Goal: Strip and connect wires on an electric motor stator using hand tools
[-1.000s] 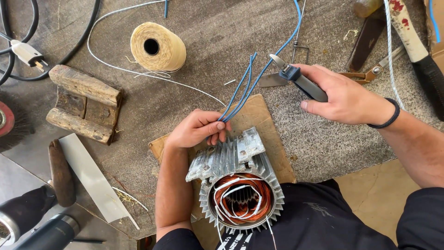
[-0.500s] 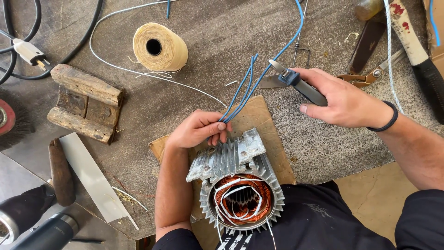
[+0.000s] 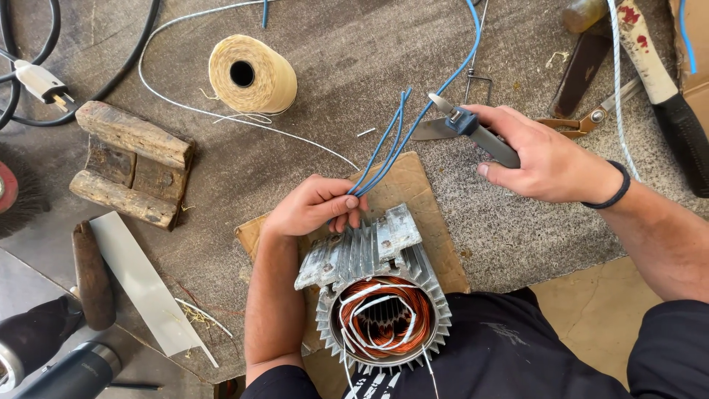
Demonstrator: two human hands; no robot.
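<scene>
A finned grey motor stator [image 3: 380, 295] with copper windings rests against my lap on a cardboard piece [image 3: 413, 199]. My left hand [image 3: 314, 207] pinches a bundle of blue wires [image 3: 384, 151] just above the stator. My right hand [image 3: 543, 159] grips a small cutting tool with a dark handle [image 3: 473, 133], its metal tip next to the blue wires' upper ends.
A spool of yellow twine [image 3: 251, 74] and a wooden block [image 3: 129, 162] lie to the left. A plug and black cable [image 3: 40, 81] are far left. A red-handled tool [image 3: 650, 52] and orange scissors [image 3: 572, 122] lie to the right. A grey power tool [image 3: 66, 369] sits lower left.
My right hand with the cutting tool has shifted slightly lower and closer to the blue wires. The left hand and stator have stayed in place.
</scene>
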